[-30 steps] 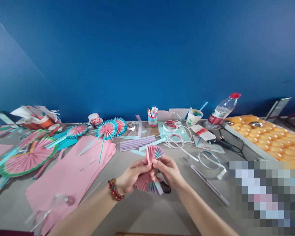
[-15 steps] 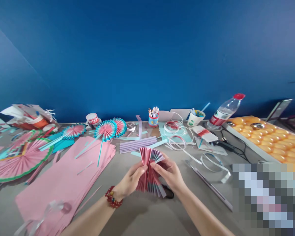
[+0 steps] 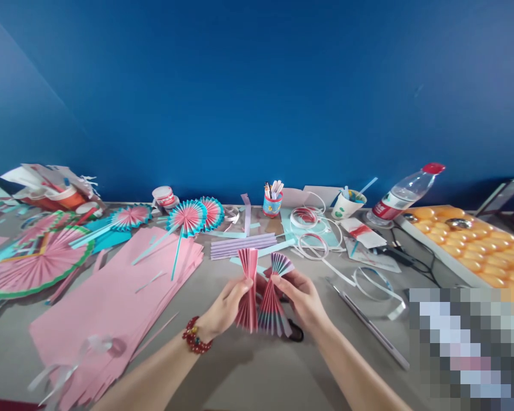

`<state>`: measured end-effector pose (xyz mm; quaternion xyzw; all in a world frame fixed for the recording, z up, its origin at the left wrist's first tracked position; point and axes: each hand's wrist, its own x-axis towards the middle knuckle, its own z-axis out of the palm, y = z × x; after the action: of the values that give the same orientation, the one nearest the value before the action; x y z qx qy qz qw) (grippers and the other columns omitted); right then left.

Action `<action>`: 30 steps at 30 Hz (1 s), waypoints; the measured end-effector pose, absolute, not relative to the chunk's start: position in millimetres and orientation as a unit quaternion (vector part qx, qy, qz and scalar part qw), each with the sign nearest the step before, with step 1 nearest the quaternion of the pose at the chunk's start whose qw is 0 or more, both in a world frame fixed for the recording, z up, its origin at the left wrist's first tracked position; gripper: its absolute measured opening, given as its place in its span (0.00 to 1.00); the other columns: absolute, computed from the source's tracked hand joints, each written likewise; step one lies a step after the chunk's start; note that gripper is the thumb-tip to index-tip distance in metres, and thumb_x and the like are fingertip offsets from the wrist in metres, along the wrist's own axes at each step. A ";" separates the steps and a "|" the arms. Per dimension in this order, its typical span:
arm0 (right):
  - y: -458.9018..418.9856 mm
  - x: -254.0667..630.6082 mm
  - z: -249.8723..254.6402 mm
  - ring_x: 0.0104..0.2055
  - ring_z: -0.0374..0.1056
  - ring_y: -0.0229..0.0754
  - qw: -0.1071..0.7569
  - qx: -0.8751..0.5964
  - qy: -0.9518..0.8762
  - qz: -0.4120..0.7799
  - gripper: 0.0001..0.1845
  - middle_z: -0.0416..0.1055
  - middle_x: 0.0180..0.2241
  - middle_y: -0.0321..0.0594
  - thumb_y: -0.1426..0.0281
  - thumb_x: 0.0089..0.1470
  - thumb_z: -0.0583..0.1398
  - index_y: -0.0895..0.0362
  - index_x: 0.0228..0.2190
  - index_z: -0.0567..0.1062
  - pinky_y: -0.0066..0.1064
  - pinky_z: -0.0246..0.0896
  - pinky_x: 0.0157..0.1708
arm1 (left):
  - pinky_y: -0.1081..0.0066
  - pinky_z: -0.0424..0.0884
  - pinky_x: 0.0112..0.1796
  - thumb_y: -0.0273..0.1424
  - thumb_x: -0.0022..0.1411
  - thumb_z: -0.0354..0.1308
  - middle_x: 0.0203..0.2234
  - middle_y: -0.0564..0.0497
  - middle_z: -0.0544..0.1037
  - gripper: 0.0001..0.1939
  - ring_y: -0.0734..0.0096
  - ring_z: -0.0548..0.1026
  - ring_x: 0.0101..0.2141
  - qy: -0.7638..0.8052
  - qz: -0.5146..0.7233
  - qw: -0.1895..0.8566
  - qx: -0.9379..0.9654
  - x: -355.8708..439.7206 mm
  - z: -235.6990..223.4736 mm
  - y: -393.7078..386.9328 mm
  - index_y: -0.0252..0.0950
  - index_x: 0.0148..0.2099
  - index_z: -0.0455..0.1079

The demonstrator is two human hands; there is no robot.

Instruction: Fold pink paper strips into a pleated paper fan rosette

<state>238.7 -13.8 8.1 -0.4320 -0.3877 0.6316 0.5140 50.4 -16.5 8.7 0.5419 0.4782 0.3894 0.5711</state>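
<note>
Grey tabletop (image 3: pixel 235 379): stick-handled fan (image 3: pixel 187 218) at ten o'clock looks finished; left hand (image 3: pixel 224 307) and right hand (image 3: pixel 306 297) pinch pleated paper (image 3: pixel 276 315), folded, apparently unjoined.

Pink pleated paper (image 3: pixel 252 311): is standing upright in the left hand (image 3: pixel 223 308), narrowing mid-length.
Pink-and-blue pleated paper (image 3: pixel 273 315): is tilting in the right hand (image 3: pixel 303 295), fanning wider below (lilac is edging its top).
</note>
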 end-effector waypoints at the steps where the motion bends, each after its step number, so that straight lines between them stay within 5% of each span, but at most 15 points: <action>1: -13.7 239.1 8.4 0.23 0.67 0.35 0.513 -0.432 -0.383 0.635 0.18 0.75 0.24 0.37 0.58 0.44 0.71 0.58 0.33 0.81 0.25 0.62 0.24 | 0.65 0.66 0.51 0.41 0.64 0.52 0.41 0.49 0.81 0.18 0.56 0.72 0.48 0.483 0.385 0.572 0.540 50.2 9.2 -15.7 0.36 0.43 0.78; 5: -12.7 241.0 9.3 0.16 0.55 0.28 0.521 -0.422 -0.395 0.628 0.16 0.64 0.15 0.30 0.59 0.44 0.71 0.59 0.29 0.80 0.21 0.52 0.17 | 0.66 0.66 0.51 0.40 0.65 0.50 0.42 0.48 0.80 0.18 0.58 0.73 0.47 0.469 0.383 0.579 0.546 50.7 8.9 -12.4 0.35 0.42 0.77; 16: -8.7 251.4 15.4 0.21 0.63 0.35 0.548 -0.426 -0.467 0.548 0.15 0.70 0.22 0.35 0.61 0.50 0.67 0.57 0.37 0.78 0.26 0.61 0.20 | 0.69 0.63 0.45 0.37 0.69 0.44 0.32 0.50 0.74 0.17 0.65 0.70 0.37 0.405 0.436 0.569 0.567 50.8 19.9 -6.2 0.36 0.34 0.70; 21: -7.9 256.2 24.1 0.35 0.68 0.42 0.551 -0.416 -0.656 0.306 0.08 0.72 0.33 0.40 0.70 0.54 0.63 0.53 0.38 0.79 0.32 0.66 0.34 | 0.70 0.65 0.39 0.40 0.69 0.45 0.29 0.50 0.71 0.20 0.69 0.68 0.33 0.372 0.441 0.646 0.500 53.4 17.6 -6.3 0.35 0.31 0.67; 26: -12.0 258.4 23.3 0.39 0.71 0.44 0.465 -0.337 -0.812 0.108 0.24 0.73 0.39 0.43 0.79 0.54 0.54 0.50 0.50 0.75 0.32 0.67 0.36 | 0.71 0.68 0.35 0.42 0.68 0.48 0.26 0.50 0.72 0.20 0.71 0.70 0.28 0.326 0.415 0.755 0.390 57.8 13.6 -8.5 0.34 0.31 0.69; 30: -14.3 255.7 21.2 0.45 0.72 0.46 0.394 -0.321 -0.861 -0.019 0.29 0.74 0.43 0.46 0.81 0.55 0.50 0.52 0.55 0.71 0.35 0.69 0.40 | 0.69 0.69 0.41 0.42 0.66 0.52 0.30 0.48 0.78 0.18 0.67 0.74 0.33 0.359 0.418 0.759 0.347 59.2 11.2 -9.8 0.33 0.36 0.74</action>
<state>255.7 -14.3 21.2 -0.3214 -0.8607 -0.0188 0.3944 59.2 -9.8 11.2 0.3466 0.3588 0.4177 0.7594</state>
